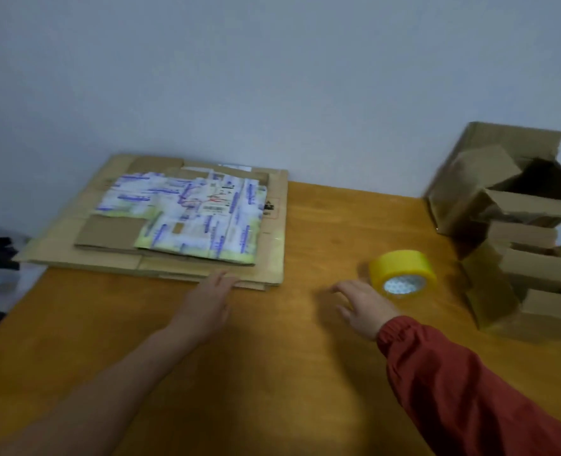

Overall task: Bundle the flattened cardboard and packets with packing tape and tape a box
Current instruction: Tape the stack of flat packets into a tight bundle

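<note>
Tape (402, 274) on bench (338, 225), right of centre, just beyond right hand (364, 306); spread wide, holding nothing. Left hand (206, 304) flat, touching cardboard (272, 232) edge, farther off.

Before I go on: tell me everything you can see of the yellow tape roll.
The tape roll is a wide ring of yellow packing tape; its core opening, pale and patterned inside, faces the camera. It seems to stand on its rim on the wooden table, between the flattened cardboard stack and the open boxes, apart from both. The right hand, fingers spread, is close beside it; blur hides whether they touch. No loose tape end shows.
</note>
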